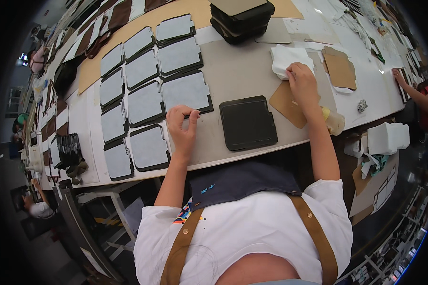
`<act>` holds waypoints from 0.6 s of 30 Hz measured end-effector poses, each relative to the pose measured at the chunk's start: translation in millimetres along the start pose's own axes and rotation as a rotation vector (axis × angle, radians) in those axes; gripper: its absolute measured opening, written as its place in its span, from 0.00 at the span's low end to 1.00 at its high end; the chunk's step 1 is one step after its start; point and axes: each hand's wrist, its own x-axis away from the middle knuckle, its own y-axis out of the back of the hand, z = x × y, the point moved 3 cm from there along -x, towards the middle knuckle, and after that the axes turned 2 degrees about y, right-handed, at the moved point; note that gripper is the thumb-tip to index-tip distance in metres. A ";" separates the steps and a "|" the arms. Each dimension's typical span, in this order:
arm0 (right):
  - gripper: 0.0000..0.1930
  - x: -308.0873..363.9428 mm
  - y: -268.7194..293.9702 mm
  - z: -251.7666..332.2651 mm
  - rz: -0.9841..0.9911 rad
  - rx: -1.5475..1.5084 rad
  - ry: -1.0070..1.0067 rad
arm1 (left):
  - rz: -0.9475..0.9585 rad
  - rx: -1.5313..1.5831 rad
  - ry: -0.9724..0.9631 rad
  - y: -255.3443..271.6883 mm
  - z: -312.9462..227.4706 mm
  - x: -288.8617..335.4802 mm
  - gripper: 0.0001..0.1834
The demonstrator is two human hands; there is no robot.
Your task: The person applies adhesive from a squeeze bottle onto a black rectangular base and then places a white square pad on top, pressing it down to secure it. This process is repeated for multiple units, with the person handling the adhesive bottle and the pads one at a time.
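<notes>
My right hand has its fingertips pinched together on the near edge of a stack of thin white sheets. Below that stack, partly under my wrist, lies a tan card. My left hand hovers over or rests by the corner of a black-edged panel faced with light grey; its fingers are curled, and whatever they may hold is hidden. Between my two hands a flat black panel with rounded corners and a notched right side lies on the grey work surface.
Rows of similar grey-faced black panels cover the left of the table. A tall pile of black panels stands at the back. Brown cards, a crumpled foil ball and a yellowish jar sit right. Another person's arm reaches in.
</notes>
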 end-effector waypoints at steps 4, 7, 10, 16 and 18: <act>0.03 0.2 -1.2 -2.7 -0.046 -0.038 -0.033 | 0.131 0.089 -0.063 -10.2 -31.3 -19.2 0.04; 0.05 -3.2 -0.2 -6.8 -0.001 -0.084 -0.096 | 0.361 0.055 -0.293 -50.5 -74.4 -53.2 0.05; 0.06 -6.8 0.7 -13.0 0.065 -0.173 -0.192 | 0.475 0.094 -0.506 -124.5 -102.3 -63.7 0.12; 0.09 -22.2 40.5 -93.3 -0.312 -0.554 -0.527 | 0.630 -0.205 -0.618 -212.5 -105.6 -73.3 0.14; 0.11 -14.2 85.9 -130.0 -0.647 -0.636 -0.579 | 0.663 -0.237 -0.592 -215.2 -103.9 -76.8 0.14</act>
